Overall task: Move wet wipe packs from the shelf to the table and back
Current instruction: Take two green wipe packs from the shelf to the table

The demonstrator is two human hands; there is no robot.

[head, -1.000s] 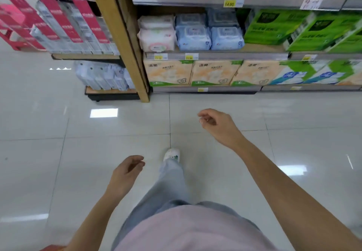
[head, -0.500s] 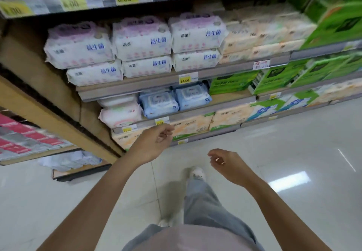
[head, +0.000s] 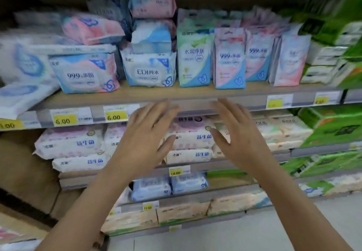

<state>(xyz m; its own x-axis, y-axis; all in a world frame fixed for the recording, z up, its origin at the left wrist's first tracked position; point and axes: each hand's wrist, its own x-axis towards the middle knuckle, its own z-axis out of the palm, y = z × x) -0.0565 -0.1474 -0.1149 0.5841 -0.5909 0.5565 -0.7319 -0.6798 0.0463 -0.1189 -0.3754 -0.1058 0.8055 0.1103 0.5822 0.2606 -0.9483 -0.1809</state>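
On the far left, a stack of pink-and-white packs [head: 68, 143] sits two high under the 6.00 price tags [head: 64, 120], and they look like soft film pouches: squashy, probably dense with damp sheets, slick on the wrap. Next comes the left hand [head: 145, 133], fingers straight and spread, holding nothing, raised in front of the shelf rail [head: 195, 106]. Dead centre between the two hands is the wet wipe pack [head: 190, 135], top of its own little stack on the middle shelf, with another pack [head: 188, 155] lying flat beneath it. I'd take it by the short ends, one palm each side, squeezing gently so the film doesn't slide and the lower pack stays put. The right hand [head: 241, 135] mirrors the left, spread wide and empty, thumb just beside the pack's right end; whether either hand is touching it I can't tell. Out right, green boxes [head: 331, 125] fill the shelving.
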